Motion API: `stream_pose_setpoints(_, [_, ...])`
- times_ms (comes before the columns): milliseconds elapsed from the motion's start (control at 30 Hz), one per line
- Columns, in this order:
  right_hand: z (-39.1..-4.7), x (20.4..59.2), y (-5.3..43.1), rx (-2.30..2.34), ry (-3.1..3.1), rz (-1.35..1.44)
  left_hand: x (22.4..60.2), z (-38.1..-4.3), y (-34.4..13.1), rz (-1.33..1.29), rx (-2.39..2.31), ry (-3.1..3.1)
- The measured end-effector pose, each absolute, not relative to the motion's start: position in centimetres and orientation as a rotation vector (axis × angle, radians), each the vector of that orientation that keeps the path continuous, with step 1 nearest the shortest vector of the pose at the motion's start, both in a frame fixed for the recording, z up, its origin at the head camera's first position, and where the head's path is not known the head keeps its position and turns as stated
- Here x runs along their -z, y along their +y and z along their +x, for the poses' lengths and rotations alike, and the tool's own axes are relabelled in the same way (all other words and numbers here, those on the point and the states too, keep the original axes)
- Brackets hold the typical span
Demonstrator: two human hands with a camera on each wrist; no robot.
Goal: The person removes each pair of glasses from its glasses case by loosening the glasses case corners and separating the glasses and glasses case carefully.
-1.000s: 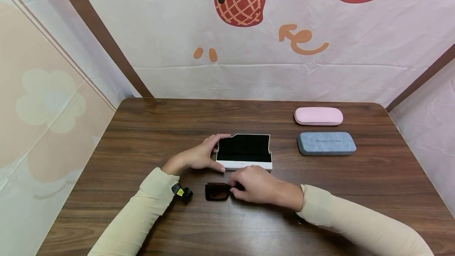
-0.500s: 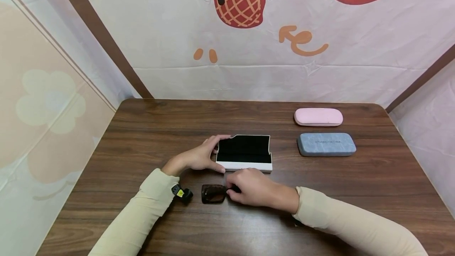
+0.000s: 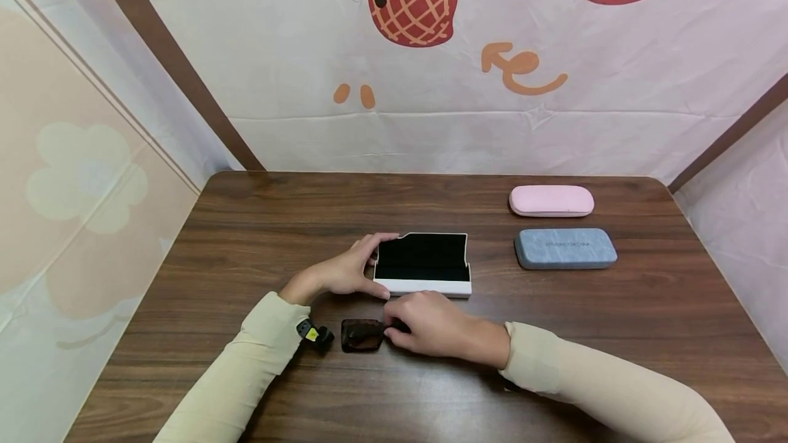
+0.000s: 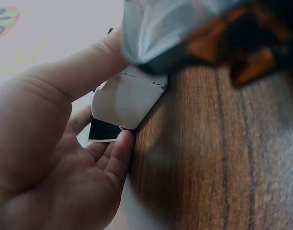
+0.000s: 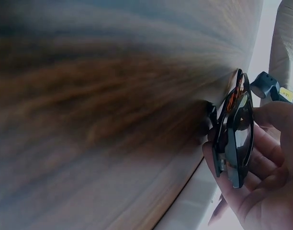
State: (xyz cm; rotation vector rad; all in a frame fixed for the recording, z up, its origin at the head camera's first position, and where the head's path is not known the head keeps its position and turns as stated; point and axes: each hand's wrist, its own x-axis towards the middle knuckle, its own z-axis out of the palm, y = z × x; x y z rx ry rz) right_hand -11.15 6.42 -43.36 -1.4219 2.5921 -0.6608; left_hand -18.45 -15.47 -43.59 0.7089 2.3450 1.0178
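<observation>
An open glasses case (image 3: 423,288), white outside with a black lining, sits mid-table in the head view. My left hand (image 3: 345,273) grips its left end, thumb at the front edge and fingers toward the back. In the left wrist view the white end of the case (image 4: 125,98) shows between thumb and fingers. Dark tortoiseshell sunglasses (image 3: 361,336) are in front of the case, low over the table. My right hand (image 3: 434,325) pinches them at their right end. The right wrist view shows the folded sunglasses (image 5: 237,134) between thumb and fingers; their far side is hidden.
A blue glasses case (image 3: 566,249) lies shut at the right, with a pink glasses case (image 3: 551,201) behind it. A small black wrist camera (image 3: 317,335) sits on the left cuff, close to the sunglasses. A printed cloth (image 3: 431,142) hangs behind the table.
My right hand has shifted a little to the left with the sunglasses, toward the left wrist. The left hand and the open case have stayed in place.
</observation>
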Motion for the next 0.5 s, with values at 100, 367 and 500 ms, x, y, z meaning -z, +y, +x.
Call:
stream_pose_setpoints(100, [-11.10, 43.37, 6.21, 0.655, 2.595, -1.429, 43.49, -18.44, -15.41, 0.706, -1.022, 2.341])
stream_pose_setpoints(367, [-11.05, 43.33, 5.78, 0.632, 2.607, -1.423, 43.46, -18.49, -15.37, 0.693, -1.028, 2.334])
stream_pose_setpoints(500, [-11.02, 43.40, 5.72, 0.627, 2.609, -1.414, 43.43, -18.44, -15.37, 0.688, -1.029, 2.332])
